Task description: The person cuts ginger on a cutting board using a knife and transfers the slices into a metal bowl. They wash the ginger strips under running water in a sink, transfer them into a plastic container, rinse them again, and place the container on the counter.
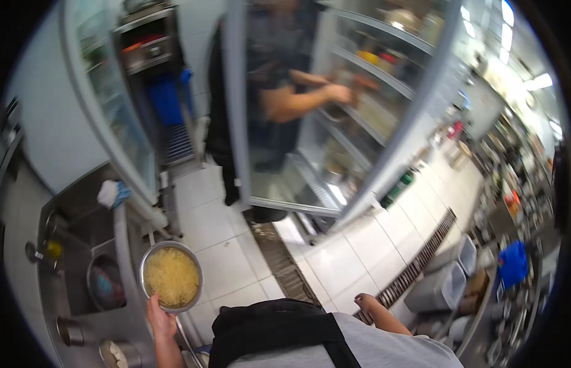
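My left hand (161, 319) grips the near rim of a round metal bowl (199, 277), which holds a yellow, shredded or noodle-like food (170, 276). The bowl is level, beside the edge of the metal sink counter. My right hand (366, 302) hangs low on the right over the floor drain, touching nothing that I can see; its fingers look curled, small and partly hidden. Ahead, another person (285, 98) stands behind the open glass door of a refrigerator (353, 153), with both arms reaching toward its shelves.
At left is a metal sink (83, 227) with a dark pan (106, 282) inside, a cloth (113, 193) on its edge and metal pots nearby. A floor grate (420, 257) crosses the tiles. Grey bins (435, 289) and cluttered shelves stand at right.
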### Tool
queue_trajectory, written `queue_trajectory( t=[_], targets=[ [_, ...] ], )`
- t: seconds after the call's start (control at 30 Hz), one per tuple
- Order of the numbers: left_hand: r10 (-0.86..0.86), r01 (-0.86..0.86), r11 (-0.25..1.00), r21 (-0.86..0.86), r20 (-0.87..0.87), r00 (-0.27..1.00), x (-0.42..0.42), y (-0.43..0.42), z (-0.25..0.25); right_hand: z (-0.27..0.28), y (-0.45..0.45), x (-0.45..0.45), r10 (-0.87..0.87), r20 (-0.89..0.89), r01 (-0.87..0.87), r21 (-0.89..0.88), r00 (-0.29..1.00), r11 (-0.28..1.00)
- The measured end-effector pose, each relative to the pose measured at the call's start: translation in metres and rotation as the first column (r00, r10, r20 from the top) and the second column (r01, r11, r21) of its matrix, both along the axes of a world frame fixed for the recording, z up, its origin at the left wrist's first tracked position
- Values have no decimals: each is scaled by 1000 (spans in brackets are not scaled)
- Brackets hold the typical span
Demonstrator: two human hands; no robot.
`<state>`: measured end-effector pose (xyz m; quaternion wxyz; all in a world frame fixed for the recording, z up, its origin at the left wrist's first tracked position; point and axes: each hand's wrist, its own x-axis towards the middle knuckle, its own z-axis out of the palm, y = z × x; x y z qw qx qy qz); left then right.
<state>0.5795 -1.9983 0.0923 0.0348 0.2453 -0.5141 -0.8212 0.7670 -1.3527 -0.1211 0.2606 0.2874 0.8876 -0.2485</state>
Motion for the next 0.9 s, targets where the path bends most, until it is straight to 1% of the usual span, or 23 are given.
queue_trajectory(
  t=[0.03, 0.1, 0.13, 0.17, 0.23, 0.27, 0.3, 0.37, 0.4, 0.47, 0.5, 0.53, 0.57, 0.6, 0.63, 0.67, 0.7, 0.77, 0.8, 0.83, 0.87, 0.9],
  targets=[
    [-57, 57, 998, 2, 6, 998, -1, 28, 3, 9, 11, 27, -30, -41, 28, -40, 999, 999],
    [-83, 82, 996, 30, 17, 996, -3, 89, 7, 11, 41, 90, -89, -10, 89, -22, 996, 996],
    [-136, 135, 990, 25, 16, 991, -5, 117, 9, 13, 54, 125, -147, -3, 147, -17, 989, 989],
    [-192, 191, 981, 26, 28, 981, -5, 145, 9, 0, 68, 163, -163, 1, 163, 40, 987, 986],
    [-281, 279, 959, 42, 44, 959, -5, 201, 4, 1, 84, 230, -277, 108, 267, 95, 955, 959],
    [-358, 355, 933, 59, 55, 932, -8, 223, 3, 3, 91, 260, -262, 175, 245, 110, 949, 963],
    [-382, 379, 923, 65, 47, 923, -9, 251, 4, 1, 96, 288, -246, 237, 222, 124, 940, 967],
    [-544, 541, 839, 55, 69, 836, -13, 309, 10, -5, 101, 333, -345, 305, 341, 66, 888, 938],
    [-628, 626, 778, 53, 43, 777, -15, 335, 11, -12, 103, 352, -394, 304, 405, 30, 868, 914],
    [-676, 674, 736, 54, 33, 736, -16, 396, 17, -16, 115, 368, -459, 308, 495, -47, 833, 868],
    [-711, 710, 703, 53, 23, 703, -20, 427, 19, -14, 121, 367, -557, 291, 600, -82, 778, 796],
    [-751, 748, 660, 67, 45, 658, -25, 454, 16, -15, 135, 360, -645, 325, 705, -112, 692, 700],
    [-761, 758, 649, 66, 45, 648, -30, 480, 9, -11, 149, 350, -719, 362, 797, -137, 593, 588],
    [-803, 801, 596, 60, 33, 595, -36, 509, 3, -17, 167, 345, -729, 358, 805, -137, 583, 577],
    [-842, 840, 540, 52, 20, 540, -42, 540, -1, -25, 191, 336, -749, 224, 781, -137, 624, 610],
    [-862, 860, 507, 64, 20, 507, -40, 574, 11, -27, 208, 329, -753, 89, 757, -129, 652, 640],
    [-871, 869, 492, 61, 36, 490, -47, 605, 2, -28, 225, 326, -764, 92, 768, -130, 639, 627],
    [-878, 876, 478, 63, 12, 479, -54, 669, -7, -26, 264, 314, -858, -92, 827, -232, 505, 511],
    [-905, 905, 424, 30, 49, 423, -56, 701, 5, -20, 278, 318, -911, -115, 863, -294, 395, 411],
    [-932, 932, 359, 48, 60, 356, -62, 734, 9, -8, 287, 327, -915, -128, 881, -245, 384, 404],
    [-931, 929, 364, 65, 14, 364, -65, 771, 9, 2, 297, 337, -917, -140, 898, -194, 374, 396],
    [-927, 925, 370, 87, -25, 373, -67, 804, 6, -5, 303, 362, -884, -148, 886, -77, 443, 457]
  ],
)
